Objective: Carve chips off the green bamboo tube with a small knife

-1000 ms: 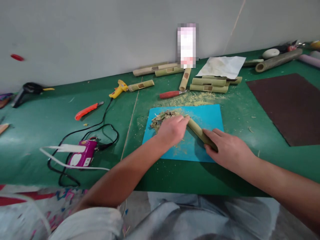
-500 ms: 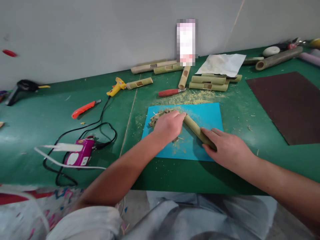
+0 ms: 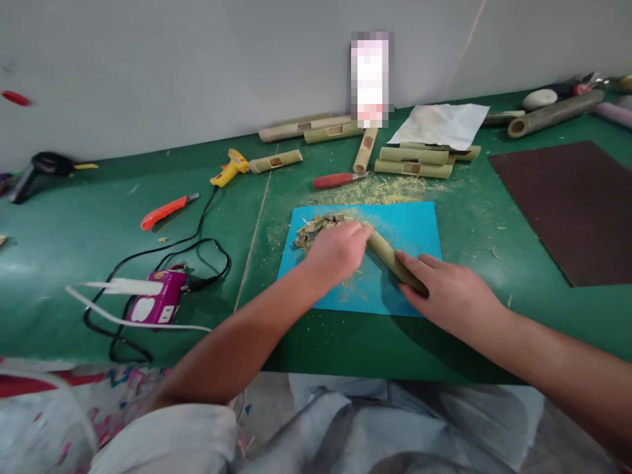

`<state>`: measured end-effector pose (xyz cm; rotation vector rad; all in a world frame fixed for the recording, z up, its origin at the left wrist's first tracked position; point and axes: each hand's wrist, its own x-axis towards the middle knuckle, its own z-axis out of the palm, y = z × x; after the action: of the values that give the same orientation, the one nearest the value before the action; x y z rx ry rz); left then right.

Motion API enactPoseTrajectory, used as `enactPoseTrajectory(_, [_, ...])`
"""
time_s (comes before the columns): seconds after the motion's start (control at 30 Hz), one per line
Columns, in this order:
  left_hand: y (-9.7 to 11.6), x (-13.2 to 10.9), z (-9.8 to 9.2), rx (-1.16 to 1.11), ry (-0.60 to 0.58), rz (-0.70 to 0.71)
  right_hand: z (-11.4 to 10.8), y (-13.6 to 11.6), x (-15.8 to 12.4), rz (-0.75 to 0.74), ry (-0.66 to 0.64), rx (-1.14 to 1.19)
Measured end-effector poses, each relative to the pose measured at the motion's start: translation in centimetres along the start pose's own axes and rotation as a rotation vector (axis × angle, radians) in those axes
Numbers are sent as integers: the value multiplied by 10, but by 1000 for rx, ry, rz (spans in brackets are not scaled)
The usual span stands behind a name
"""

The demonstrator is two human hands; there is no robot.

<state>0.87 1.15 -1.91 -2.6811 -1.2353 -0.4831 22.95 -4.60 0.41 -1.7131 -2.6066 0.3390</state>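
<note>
Where the green table (image 3: 306, 345) runs off to my left, one black pistol-shaped tool (image 3: 47, 164), near the wall. One purple socket block (image 3: 158, 299), cords around it. One orange cutter (image 3: 165, 212), blade tip showing, just beyond the block. One yellow glue gun (image 3: 231, 170), its nose just beside a cut-out bamboo piece (image 3: 286, 158). One heap of scraps (image 3: 315, 228), on the left part of a blue sheet (image 3: 417, 220). One red-handled knife (image 3: 334, 180), among shavings (image 3: 382, 192) beyond the sheet. My left hand (image 3: 340, 250): fingers curled together at the far end of a bamboo tube (image 3: 385, 251); whether clamped on it or on something hidden, I cannot tell. The tube: slanted over the blue sheet, between my hands. My right hand (image 3: 451, 288): thumb and forefinger clamped on the tube's near end. One dark pipe (image 3: 557, 113), near the wall. One brown mat (image 3: 567, 214), flat, right of the sheet.
</note>
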Motion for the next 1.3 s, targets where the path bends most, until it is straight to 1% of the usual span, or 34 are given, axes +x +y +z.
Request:
enactPoseTrajectory(0.07, [-2,0,1,31,24,-38,0,0,0,-1,-8,-7])
enactPoseTrajectory(0.17, [-4,-1,2,-11,5,23,-1,0,-1,-20,-4,-8])
enactPoseTrajectory(0.2, [-5,-1,2,-23,0,22,-1,1,-1,-22,2,-5])
enactPoseTrajectory(0.3, [-5,-1,1,-5,15,-68,-1,1,-2,-19,12,8])
enactPoseTrajectory(0.33, [-4,-1,0,-7,12,-72,-1,1,-2,-18,8,12])
enactPoseTrajectory(0.43, [-1,-2,-1,-80,-40,26,0,1,0,-14,-6,22])
enactPoseTrajectory(0.47, [0,-2,-2,-97,-51,34,0,1,0,-14,-5,25])
enactPoseTrajectory(0.6, [-1,-3,-3,-35,-13,-88,0,2,0,-12,20,23])
enactPoseTrajectory(0.63, [0,-3,-3,-31,-8,-73,0,2,0,-16,18,25])
enactPoseTrajectory(0.73, [3,-4,-4,-116,-51,67,0,3,0,-23,16,33])
enactPoseTrajectory(0.77, [4,-4,-4,-127,-53,70,1,4,0,-19,24,37])
enactPoseTrajectory(0.87, [4,-4,-4,-62,-8,-48,2,3,0,-7,48,50])
enactPoseTrajectory(0.9, [6,-5,-3,-43,3,-62,2,3,0,-14,49,55])
enactPoseTrajectory(0.93, [8,-6,-3,-42,0,-31,2,3,-1,-23,50,60])
enactPoseTrajectory(1.03, [15,-9,-4,-115,-33,138,1,2,-2,-32,63,72])
enactPoseTrajectory(1.1, [15,-9,-4,-99,7,99,0,1,-2,-10,69,79])
enactPoseTrajectory(1.2, [9,-8,-3,-34,48,-39,-2,1,-1,35,69,90])
enactPoseTrajectory(1.23, [8,-8,-3,-37,39,-47,-2,1,0,47,67,95])
enactPoseTrajectory(1.3, [10,-9,-3,-96,2,21,-3,1,0,65,60,96])
